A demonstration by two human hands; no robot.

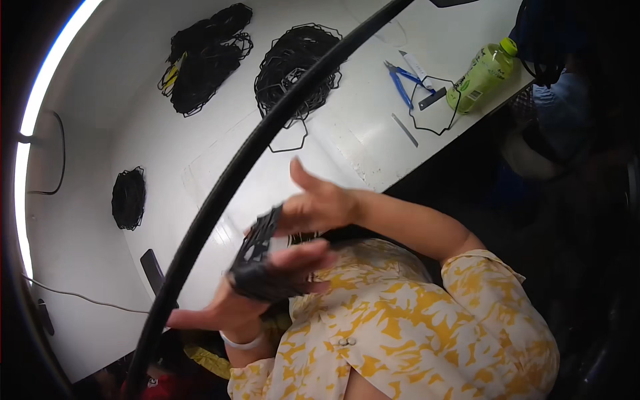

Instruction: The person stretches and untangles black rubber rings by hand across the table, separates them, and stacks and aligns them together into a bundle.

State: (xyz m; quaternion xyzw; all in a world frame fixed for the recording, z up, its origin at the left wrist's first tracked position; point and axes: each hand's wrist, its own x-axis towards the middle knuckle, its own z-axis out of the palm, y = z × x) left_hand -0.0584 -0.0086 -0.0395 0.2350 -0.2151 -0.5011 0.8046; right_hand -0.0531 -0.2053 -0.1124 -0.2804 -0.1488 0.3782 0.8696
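Note:
A bundle of thin black angular rings [256,250] is stretched between my two hands in front of my body. My left hand [257,303], with a white band at its wrist, has the bundle looped round it near the fingers; its thumb sticks out to the left. The fingers of my right hand [317,205] are hooked at the bundle's far end, partly hidden by it, while the thumb points up. Motion smears the fingers and the rings somewhat. On the white table [347,157] beyond lies a round coil of similar black rings [273,72].
More black rings lie heaped [207,67] at the far left, and a smaller coil [128,198] at the left. Blue-handled nippers [402,87], a single ring [438,133] and a green bottle [481,77] are at the right. A thick black cable [247,150] crosses the view.

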